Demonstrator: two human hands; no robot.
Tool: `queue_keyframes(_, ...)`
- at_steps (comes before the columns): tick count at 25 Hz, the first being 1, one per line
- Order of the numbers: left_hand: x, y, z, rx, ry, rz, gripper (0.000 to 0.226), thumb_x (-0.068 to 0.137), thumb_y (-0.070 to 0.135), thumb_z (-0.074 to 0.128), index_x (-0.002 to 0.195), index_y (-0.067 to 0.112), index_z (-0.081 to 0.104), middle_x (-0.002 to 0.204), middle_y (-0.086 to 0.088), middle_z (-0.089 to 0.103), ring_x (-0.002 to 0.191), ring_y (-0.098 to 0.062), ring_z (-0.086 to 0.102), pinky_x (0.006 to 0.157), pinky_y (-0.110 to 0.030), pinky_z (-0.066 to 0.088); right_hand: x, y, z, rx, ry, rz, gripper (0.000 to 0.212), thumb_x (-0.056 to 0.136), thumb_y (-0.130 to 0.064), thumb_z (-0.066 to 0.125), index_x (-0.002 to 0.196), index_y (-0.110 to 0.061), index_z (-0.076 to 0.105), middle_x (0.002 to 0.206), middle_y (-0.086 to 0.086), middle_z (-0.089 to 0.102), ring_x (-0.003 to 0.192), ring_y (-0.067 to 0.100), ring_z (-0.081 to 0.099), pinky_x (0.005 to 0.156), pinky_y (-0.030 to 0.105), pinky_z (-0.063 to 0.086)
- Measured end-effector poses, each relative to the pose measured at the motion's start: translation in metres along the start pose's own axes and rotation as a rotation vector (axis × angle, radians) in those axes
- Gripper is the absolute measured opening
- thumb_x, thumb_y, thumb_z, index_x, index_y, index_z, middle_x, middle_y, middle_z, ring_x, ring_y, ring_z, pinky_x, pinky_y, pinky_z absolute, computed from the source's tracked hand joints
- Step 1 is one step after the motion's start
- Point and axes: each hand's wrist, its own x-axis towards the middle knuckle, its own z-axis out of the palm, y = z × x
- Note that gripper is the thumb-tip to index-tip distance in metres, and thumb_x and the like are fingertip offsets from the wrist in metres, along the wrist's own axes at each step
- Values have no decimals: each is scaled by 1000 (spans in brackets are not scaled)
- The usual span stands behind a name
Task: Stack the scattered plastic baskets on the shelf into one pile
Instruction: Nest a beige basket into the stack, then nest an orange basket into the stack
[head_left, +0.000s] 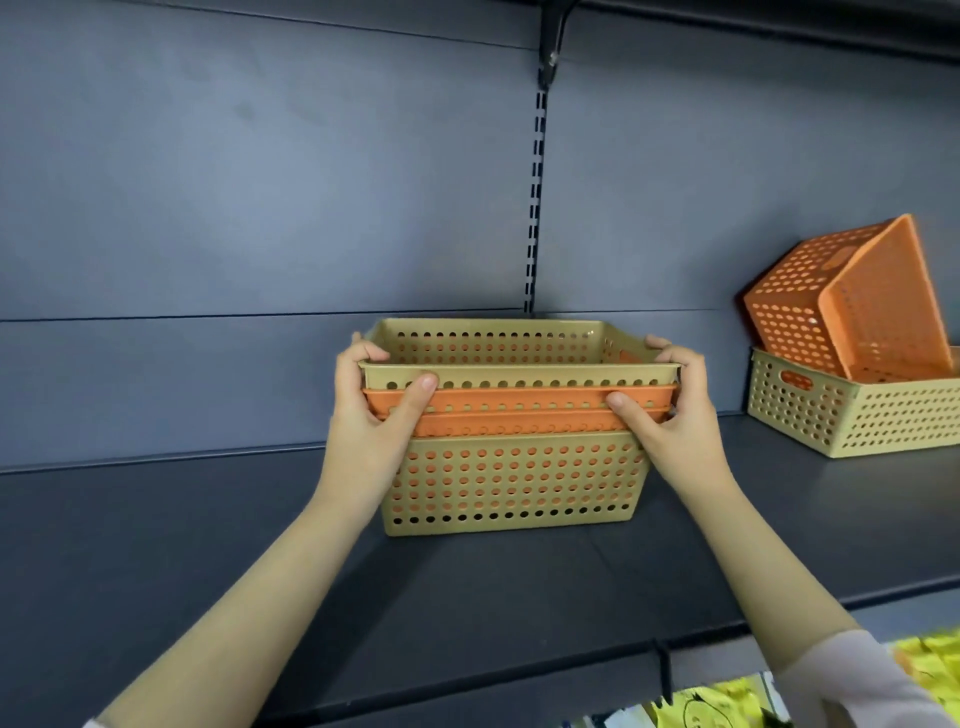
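Observation:
A pile of nested perforated baskets stands in the middle of the dark shelf (156, 545). A tan basket (514, 483) is at the bottom, orange baskets (519, 402) sit inside it, and another tan basket (493, 345) is on top. My left hand (374, 410) grips the pile's left rims, thumb on the top tan rim. My right hand (670, 410) grips the right rims. At the far right a tilted orange basket (852, 296) leans inside a separate tan basket (872, 415).
The shelf's grey back panel has a slotted upright (535, 208) behind the pile. The shelf's front edge (519, 675) runs below my forearms. Yellow packaged goods (727, 701) show on the level underneath, at the bottom right.

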Motion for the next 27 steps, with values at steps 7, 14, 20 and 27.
queue_keyframes(7,-1,-4,96,60,-16,8,38,78,54,70,105,55,42,156,2,33,144,-23,36,111,-52,38,25,52,-87,-56,-18,33,48,82,-20,76,114,-26,41,133,-33,41,102,-23,53,80,4,45)
queue_keyframes(14,-22,-5,182,350,345,-53,98,74,68,61,151,25,17,162,-13,18,146,-25,26,119,-46,22,58,100,-162,-148,-99,-86,63,85,-58,54,139,-25,42,144,-9,49,135,11,44,109,40,40)
queue_keyframes(20,-35,23,274,931,261,350,83,86,63,55,146,10,35,165,-15,5,152,-32,-4,121,-41,-7,82,114,-248,-265,81,-196,58,93,-49,43,135,-10,53,134,0,55,121,5,44,102,6,24)
queue_keyframes(27,20,51,409,1074,-154,404,71,87,67,46,138,17,50,155,-5,42,147,-25,30,115,-38,26,81,183,-330,-626,56,177,84,87,-70,0,135,-32,58,149,-4,49,148,24,24,118,52,5)
